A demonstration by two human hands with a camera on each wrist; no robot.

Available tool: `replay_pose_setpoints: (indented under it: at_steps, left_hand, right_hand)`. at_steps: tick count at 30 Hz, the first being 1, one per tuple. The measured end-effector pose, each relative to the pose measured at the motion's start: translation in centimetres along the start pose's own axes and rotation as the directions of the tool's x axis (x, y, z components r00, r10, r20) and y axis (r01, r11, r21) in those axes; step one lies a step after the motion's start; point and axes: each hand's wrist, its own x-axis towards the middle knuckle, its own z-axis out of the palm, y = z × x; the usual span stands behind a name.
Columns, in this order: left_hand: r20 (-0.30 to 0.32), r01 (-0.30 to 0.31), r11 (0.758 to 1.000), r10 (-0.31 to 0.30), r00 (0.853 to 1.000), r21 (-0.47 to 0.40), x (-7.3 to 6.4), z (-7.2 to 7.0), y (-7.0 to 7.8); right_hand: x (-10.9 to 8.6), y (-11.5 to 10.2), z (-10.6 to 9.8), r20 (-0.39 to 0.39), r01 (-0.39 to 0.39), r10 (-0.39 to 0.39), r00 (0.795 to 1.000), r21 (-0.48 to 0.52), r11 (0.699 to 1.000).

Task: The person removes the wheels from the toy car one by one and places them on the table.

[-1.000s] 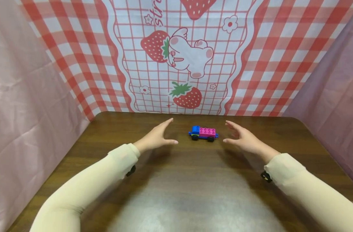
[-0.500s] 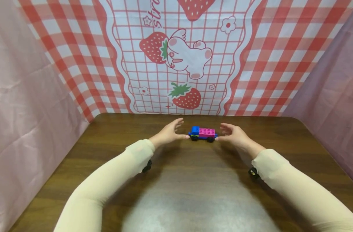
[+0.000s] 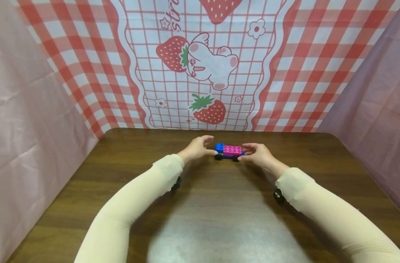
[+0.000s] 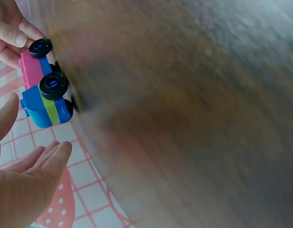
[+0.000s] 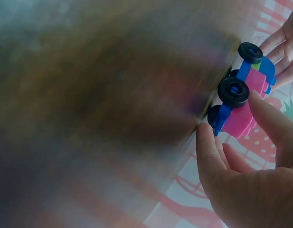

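Note:
A toy car [image 3: 232, 150] built of bricks stands on the wooden table, with a blue front, a pink studded body and black wheels. My left hand [image 3: 198, 148] is beside its blue end, thumb and fingers spread apart. In the left wrist view there is a gap between that hand [image 4: 30, 183] and the toy car [image 4: 34, 71]. At the other end, my right hand [image 3: 257, 154] reaches around the pink rear. The right wrist view shows this hand's thumb [image 5: 267, 111] alongside the pink body and its fingertips [image 5: 205, 135] right by the tail, not closed round it.
The brown table [image 3: 226, 204] extends toward me and to both sides. Behind its far edge hangs a red-and-white checked cloth [image 3: 216, 65] with strawberries. Pink curtains [image 3: 32, 109] hang at the left and right.
Both hands have moved inward from either side to the toy car's ends, the right one now overlapping its rear. The car stays in the same place on the table.

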Motion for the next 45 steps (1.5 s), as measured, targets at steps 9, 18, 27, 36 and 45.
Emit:
replay_pose_setpoints:
  at_steps: [9,18,27,36,45]
  left_hand:
    - [-0.024,0.009,0.999,-0.008,1.000,0.041,0.6,0.9,-0.2]
    - [-0.075,0.009,0.992,0.000,0.997,0.123,0.7,1.2,0.5]
    - [-0.109,-0.021,0.983,0.041,0.993,0.180,0.6,0.9,0.7]
    - [-0.137,-0.043,0.990,0.061,0.989,0.131,0.2,-0.1,1.4]
    - [-0.189,-0.031,0.991,0.055,0.980,0.129,-1.4,-0.9,2.6]
  right_hand:
    - [0.4,-0.7,0.8,-0.042,-0.052,0.049,0.998,-0.065,0.997]
    - [0.4,-0.5,0.6,-0.078,-0.062,0.053,0.996,-0.121,0.991]
    - [0.1,-0.7,0.6,-0.071,-0.059,0.053,0.996,-0.084,0.995]
    - [0.0,-1.9,-0.3,-0.083,0.034,-0.036,0.996,-0.019,0.999]
    - [0.0,-3.0,-1.1,-0.063,0.042,-0.041,0.997,0.014,0.999]
